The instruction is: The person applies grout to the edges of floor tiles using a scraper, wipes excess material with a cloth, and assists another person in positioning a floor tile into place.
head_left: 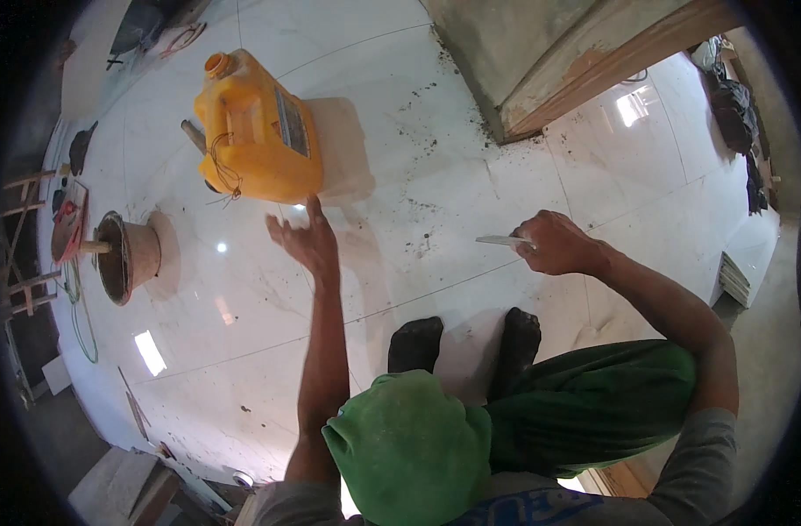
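Note:
My left hand (308, 237) reaches forward over the tiled floor with its fingers spread and nothing in them. Just beyond its fingertips is a yellow jerrycan (258, 131), uncapped, with thin wire looped at its lower left; whether they touch I cannot tell. A greyish stick-like handle (193, 136) pokes out from behind the can. Out to the right, my right hand (558, 244) is closed round a thin, flat, pale piece (499, 239) that points left. Most of that piece is hidden by the fingers, so its kind is unclear.
Glossy white tiles (392, 289) carry dark crumbs (427, 210) near a rough wall corner (497, 131). A brown bucket (138, 259) with a wooden handle in it lies at left. Green cord (85, 324) trails beyond. Stacked tiles (733, 279) stand at far right. My dark-socked feet (415, 344) are below.

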Available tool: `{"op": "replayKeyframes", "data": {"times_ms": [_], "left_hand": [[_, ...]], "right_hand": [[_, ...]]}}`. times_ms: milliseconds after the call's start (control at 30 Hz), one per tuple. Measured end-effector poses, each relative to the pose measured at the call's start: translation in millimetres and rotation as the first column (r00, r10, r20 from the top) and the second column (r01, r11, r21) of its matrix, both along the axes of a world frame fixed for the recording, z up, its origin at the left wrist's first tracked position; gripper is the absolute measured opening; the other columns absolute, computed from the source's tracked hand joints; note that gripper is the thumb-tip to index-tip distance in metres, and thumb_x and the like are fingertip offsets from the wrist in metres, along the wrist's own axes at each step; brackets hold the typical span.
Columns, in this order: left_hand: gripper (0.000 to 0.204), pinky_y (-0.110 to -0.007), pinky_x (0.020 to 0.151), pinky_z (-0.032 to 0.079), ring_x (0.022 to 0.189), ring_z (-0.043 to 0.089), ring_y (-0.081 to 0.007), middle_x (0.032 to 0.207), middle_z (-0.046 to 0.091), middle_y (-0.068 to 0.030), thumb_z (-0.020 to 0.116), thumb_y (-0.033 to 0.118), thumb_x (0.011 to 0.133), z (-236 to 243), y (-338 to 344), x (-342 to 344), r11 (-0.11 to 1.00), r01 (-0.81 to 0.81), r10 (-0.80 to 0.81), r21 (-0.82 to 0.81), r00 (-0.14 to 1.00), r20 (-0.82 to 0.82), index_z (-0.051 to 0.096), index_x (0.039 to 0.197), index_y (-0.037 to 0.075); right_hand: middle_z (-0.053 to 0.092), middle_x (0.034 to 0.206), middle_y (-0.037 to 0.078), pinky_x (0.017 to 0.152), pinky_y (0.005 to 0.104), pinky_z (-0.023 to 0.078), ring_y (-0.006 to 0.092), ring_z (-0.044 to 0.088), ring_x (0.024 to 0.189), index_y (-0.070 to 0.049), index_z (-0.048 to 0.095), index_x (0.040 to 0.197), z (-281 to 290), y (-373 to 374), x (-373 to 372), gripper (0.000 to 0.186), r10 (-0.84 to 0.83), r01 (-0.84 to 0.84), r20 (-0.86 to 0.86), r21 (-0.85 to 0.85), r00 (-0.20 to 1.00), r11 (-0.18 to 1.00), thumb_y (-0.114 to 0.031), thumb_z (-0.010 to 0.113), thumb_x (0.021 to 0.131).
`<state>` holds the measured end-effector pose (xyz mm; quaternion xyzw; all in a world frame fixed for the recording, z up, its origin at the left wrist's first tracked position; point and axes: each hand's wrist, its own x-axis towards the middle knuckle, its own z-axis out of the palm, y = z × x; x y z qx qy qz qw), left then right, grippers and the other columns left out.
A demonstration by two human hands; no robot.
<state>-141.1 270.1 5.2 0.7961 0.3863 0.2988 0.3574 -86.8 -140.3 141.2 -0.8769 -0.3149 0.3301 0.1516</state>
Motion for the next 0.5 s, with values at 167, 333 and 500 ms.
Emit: {"op": "replayKeyframes", "data": {"times_ms": [167, 333, 500], "left_hand": [[0.083, -0.040, 0.120, 0.045, 0.142, 0.058, -0.0340, 0.149, 0.063, -0.0214, 0.094, 0.031, 0.084, 75.5, -132.5, -41.9, 0.413, 0.734, -0.847, -0.539, 0.526, 0.069, 0.056, 0.150, -0.002], [0.055, -0.055, 0.093, 0.057, 0.105, 0.072, -0.0480, 0.116, 0.076, -0.0240, 0.076, 0.029, 0.096, 104.6, -188.2, -20.5, 0.110, 0.887, -0.986, -0.448, 0.043, -0.158, 0.059, 0.140, 0.002], [0.031, -0.052, 0.082, 0.059, 0.090, 0.074, -0.0443, 0.103, 0.076, -0.0199, 0.068, 0.030, 0.103, 77.6, -165.7, 12.5, 0.058, 0.918, -0.913, -0.391, -0.110, -0.393, 0.068, 0.120, 0.004]], "right_hand": [[0.075, 0.086, 0.022, 0.082, 0.0579, 0.057, 0.0462, 0.071, 0.085, -0.002, 0.074, 0.083, -6.7, -0.8, 9.4, 0.016, 0.301, -0.304, -0.041, -0.102, 0.953, 0.947, -0.014, 0.065, 0.088], [0.075, 0.085, 0.024, 0.080, 0.0542, 0.060, 0.0448, 0.074, 0.086, -0.003, 0.076, 0.080, 2.1, 28.6, 16.2, 0.011, 0.386, -0.386, -0.005, -0.008, 0.923, 0.923, -0.012, 0.073, 0.076], [0.076, 0.111, 0.023, 0.094, 0.0488, 0.059, 0.0417, 0.073, 0.105, 0.000, 0.075, 0.118, -6.6, -25.5, 26.4, 0.035, -0.081, 0.028, 0.143, 0.341, 0.986, 0.940, -0.020, 0.079, 0.089]]}}
